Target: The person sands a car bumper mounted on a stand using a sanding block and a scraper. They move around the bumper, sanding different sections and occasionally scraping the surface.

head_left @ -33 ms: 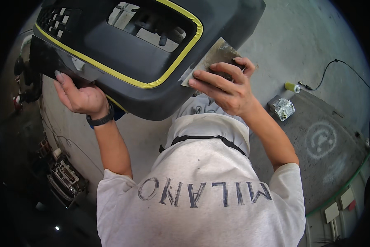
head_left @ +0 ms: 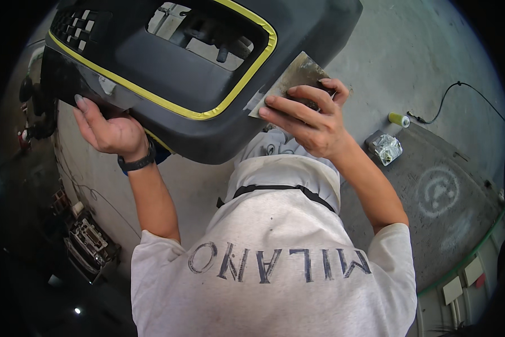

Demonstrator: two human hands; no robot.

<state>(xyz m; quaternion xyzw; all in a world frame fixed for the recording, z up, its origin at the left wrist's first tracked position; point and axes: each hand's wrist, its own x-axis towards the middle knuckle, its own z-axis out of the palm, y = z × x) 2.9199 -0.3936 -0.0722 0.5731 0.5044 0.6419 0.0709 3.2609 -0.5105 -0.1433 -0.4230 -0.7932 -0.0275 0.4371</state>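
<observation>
A dark grey car bumper [head_left: 151, 62] fills the top of the view, with yellow masking tape [head_left: 199, 115] round its opening and along a lower line. My left hand [head_left: 114, 132] supports the bumper's lower left edge, palm up, some fingers hidden behind it. A pale grey patch [head_left: 107, 86] shows on the glossy strip above that hand. In my right hand [head_left: 314, 121] is a thin, stained, rectangular putty spreader [head_left: 297, 76], fingers spread over its face. One edge of the spreader rests against the bumper's right corner, beside a light grey smear [head_left: 256, 101].
On the floor to the right lie a small yellow-green cylinder [head_left: 398, 119], a crumpled silver foil bundle [head_left: 387, 149] and a black cable [head_left: 460, 84]. A dark mat [head_left: 415, 219] bears a white sprayed ring. Metal equipment [head_left: 89, 244] stands at the left; another cable [head_left: 95, 194] runs near it.
</observation>
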